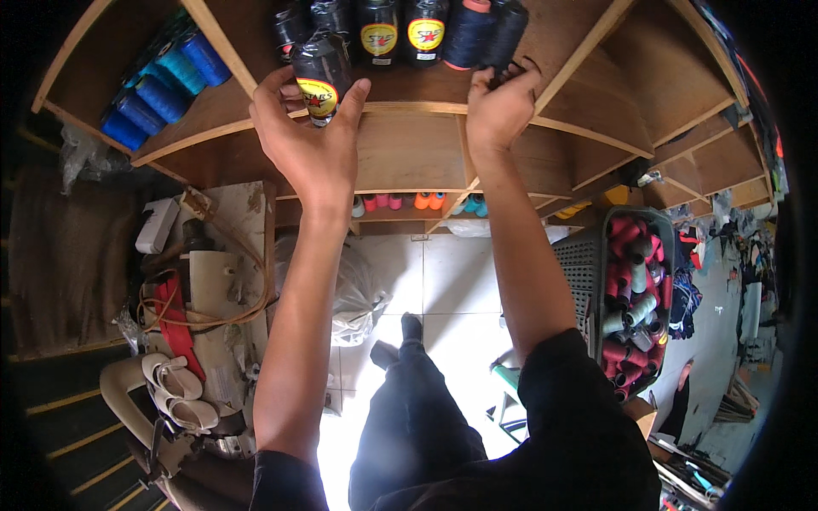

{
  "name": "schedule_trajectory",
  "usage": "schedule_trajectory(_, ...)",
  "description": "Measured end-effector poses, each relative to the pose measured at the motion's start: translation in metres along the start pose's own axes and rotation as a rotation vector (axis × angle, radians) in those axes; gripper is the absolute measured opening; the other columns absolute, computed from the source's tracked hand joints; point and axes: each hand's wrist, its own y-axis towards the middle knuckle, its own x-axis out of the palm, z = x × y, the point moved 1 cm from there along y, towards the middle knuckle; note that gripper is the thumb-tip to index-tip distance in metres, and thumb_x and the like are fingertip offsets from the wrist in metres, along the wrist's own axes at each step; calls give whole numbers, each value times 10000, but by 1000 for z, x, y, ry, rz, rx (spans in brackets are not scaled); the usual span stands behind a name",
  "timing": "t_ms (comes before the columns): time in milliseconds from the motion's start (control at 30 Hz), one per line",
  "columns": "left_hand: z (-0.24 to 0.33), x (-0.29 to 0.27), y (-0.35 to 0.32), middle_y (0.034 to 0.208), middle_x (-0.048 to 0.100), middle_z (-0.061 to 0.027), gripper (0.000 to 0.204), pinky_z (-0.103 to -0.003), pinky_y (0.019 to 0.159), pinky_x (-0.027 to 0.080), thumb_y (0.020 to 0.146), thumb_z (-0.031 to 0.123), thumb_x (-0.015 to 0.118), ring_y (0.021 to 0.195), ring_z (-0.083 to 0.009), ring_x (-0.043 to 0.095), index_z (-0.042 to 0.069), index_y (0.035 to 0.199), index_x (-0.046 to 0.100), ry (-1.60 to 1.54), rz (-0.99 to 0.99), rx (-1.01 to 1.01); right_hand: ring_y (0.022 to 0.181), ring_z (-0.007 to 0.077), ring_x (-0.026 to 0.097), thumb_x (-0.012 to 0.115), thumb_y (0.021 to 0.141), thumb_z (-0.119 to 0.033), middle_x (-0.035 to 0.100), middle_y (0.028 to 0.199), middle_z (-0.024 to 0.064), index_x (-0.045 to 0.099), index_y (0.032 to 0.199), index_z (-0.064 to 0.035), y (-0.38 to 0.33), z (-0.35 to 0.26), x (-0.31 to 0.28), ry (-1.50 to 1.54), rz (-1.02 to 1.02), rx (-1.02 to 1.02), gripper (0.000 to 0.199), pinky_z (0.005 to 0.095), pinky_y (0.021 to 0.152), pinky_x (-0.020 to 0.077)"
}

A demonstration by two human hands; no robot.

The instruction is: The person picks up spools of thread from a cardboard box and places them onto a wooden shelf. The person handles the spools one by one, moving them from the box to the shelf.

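In my left hand [311,153] is a wrapped black thread spool [322,72] with a round yellow and red label. Thumb and fingers grip it from both sides, tilted at the front of the upper shelf. My right hand [503,106] is curled at the lower end of an unwrapped black thread cone [509,32]; its fingertips partly hide the contact. Beside that cone leans a navy thread cone [469,36] on a pink core. Two more labelled black spools, one being a wrapped spool [425,32], stand between my hands. Others are partly hidden behind the left one.
Wooden dividers [588,51] split the shelf unit. Blue thread cones [162,98] fill the left compartment; orange spools [429,201] sit lower down. A dark crate [607,247] of mostly red cones stands at right. A sewing machine [213,285] and sandals [181,392] are at left, a plastic bag [354,298] below.
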Motion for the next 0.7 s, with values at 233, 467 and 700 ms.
schedule_trajectory(233, 8, 12, -21, 1014, 559, -77, 678, -309, 737, 493, 675, 167, 938, 864, -164, 564, 12, 1196, 534, -96, -93, -63, 860, 386, 701, 766, 801, -212, 688, 979, 222, 536, 1211, 74, 18, -12, -1, -277, -330, 118, 551, 456, 755, 578)
schedule_trajectory(467, 8, -5, -27, 1039, 592, -86, 628, -271, 724, 526, 736, 125, 905, 851, -138, 639, 10, 1198, 496, -222, -200, -117, 889, 387, 694, 735, 819, -187, 653, 1035, 222, 537, 1219, 92, 17, -14, -9, -248, -333, 53, 526, 441, 774, 581)
schedule_trajectory(700, 2, -21, -27, 1030, 668, -142, 659, -252, 689, 544, 770, 135, 889, 852, -142, 671, 0, 1220, 427, -260, -273, -234, 859, 391, 701, 728, 825, -182, 675, 967, 242, 509, 1212, 129, 18, -24, -6, -279, -329, 100, 542, 441, 761, 581)
